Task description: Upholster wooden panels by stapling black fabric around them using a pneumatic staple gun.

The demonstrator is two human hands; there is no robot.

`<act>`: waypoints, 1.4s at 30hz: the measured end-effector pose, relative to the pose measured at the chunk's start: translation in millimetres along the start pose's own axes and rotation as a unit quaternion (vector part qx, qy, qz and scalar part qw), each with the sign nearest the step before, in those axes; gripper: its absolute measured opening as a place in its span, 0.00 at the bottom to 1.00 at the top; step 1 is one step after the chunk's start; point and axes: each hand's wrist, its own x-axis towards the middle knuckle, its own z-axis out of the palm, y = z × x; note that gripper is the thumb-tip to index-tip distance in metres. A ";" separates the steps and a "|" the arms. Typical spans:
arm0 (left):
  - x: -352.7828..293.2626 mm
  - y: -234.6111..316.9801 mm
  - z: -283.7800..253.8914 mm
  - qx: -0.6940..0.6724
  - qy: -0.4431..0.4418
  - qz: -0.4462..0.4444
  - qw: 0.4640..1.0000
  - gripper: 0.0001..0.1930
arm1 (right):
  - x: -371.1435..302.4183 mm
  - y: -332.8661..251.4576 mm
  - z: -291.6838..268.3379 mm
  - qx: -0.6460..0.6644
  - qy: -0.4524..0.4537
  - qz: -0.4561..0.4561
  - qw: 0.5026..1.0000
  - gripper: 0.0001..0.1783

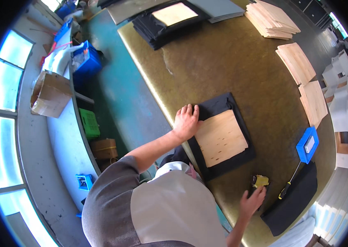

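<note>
In front of me a pale plywood panel (220, 138) lies on a larger piece of black cloth (240, 157), whose edges show around it. My left hand (186, 122) rests on the cloth and the panel's far left corner, fingers lying flat. To the right, my right hand (253, 201) is low over the table, thumb apart from the fingers. Its fingertips are beside a yellow and black hand tool (260, 180); whether they touch it I cannot tell.
The brown table (207, 70) holds plywood stacks (270, 20) along its far right side and black cloth pieces (153, 35) at the far end. A blue tray (307, 145), a screwdriver (289, 183) and a black cloth strip (293, 201) lie at right. A windowsill bench (65, 136) runs along the left.
</note>
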 end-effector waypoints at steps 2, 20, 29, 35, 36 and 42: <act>6.2 6.0 -19.0 -0.009 -0.031 -0.010 0.999 0.37 | -19.4 -18.9 30.7 0.057 0.015 -0.083 0.995 0.43; 94.0 -38.8 -212.3 -0.569 -0.211 0.029 0.795 0.16 | 17.4 -98.1 25.4 0.428 0.066 -0.081 0.897 0.31; 285.9 -169.9 -296.5 -0.073 0.249 0.397 0.880 0.26 | 79.6 -200.2 34.6 0.478 0.084 -0.023 0.874 0.21; 330.0 -316.9 -201.5 0.075 0.115 0.363 0.922 0.39 | 91.6 -248.1 28.8 0.352 0.066 -0.081 0.930 0.21; 327.0 -331.5 -192.6 0.064 0.122 0.354 0.925 0.39 | 88.2 -249.0 29.8 0.343 0.059 -0.065 0.935 0.21; 331.9 -366.8 -194.2 0.086 0.163 0.301 0.936 0.41 | 86.9 -261.3 26.9 0.331 0.030 -0.032 0.943 0.20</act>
